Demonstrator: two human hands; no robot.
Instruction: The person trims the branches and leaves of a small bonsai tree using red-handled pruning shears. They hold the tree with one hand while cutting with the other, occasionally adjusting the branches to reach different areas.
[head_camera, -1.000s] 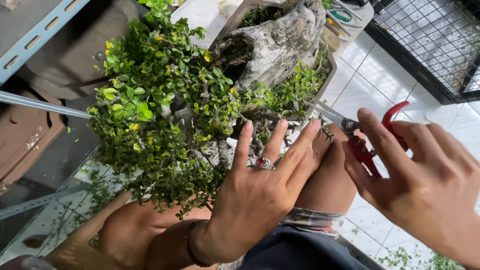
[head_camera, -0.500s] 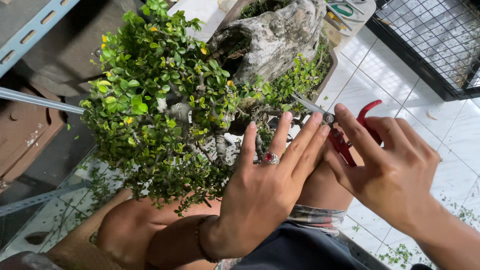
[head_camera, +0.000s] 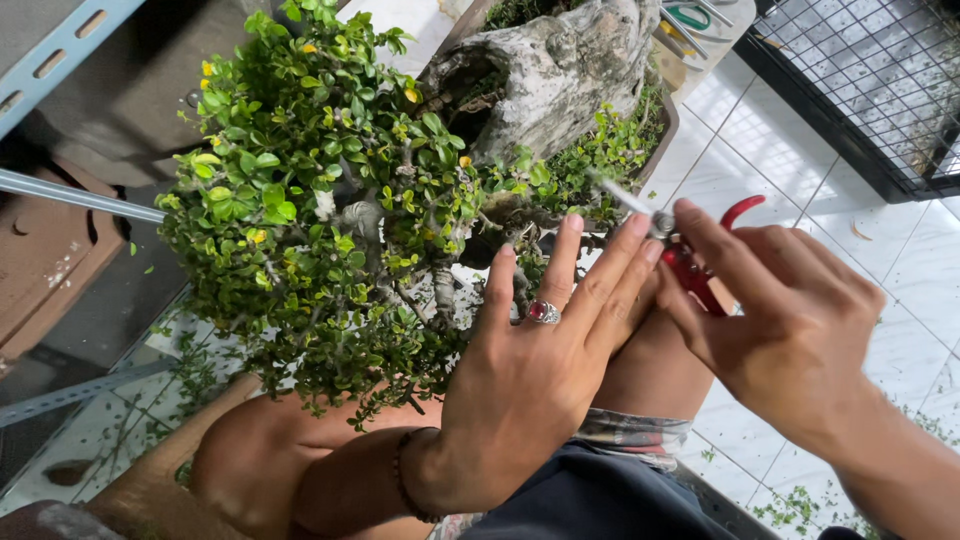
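Note:
A bonsai tree (head_camera: 310, 210) with dense small green leaves and a thick grey trunk (head_camera: 560, 70) grows from a shallow pot (head_camera: 665, 125). My left hand (head_camera: 545, 370), with a red-stone ring, has its fingers spread and reaches up into the lower twigs, fingertips touching the foliage. To its right, my right hand (head_camera: 790, 330) grips red-handled pruning scissors (head_camera: 690, 250). Their metal blades point left toward the branches near the trunk base.
White floor tiles (head_camera: 730, 170) carry scattered leaf clippings. A black wire cage (head_camera: 870, 90) stands at the upper right. More tools lie in a tray (head_camera: 700, 25) behind the pot. A metal shelf frame (head_camera: 70, 55) and brown boxes (head_camera: 45, 260) are on the left. My knee (head_camera: 660, 370) is below.
Both hands have shifted slightly left toward the foliage. The scissors have come closer to the branches beside my left fingertips.

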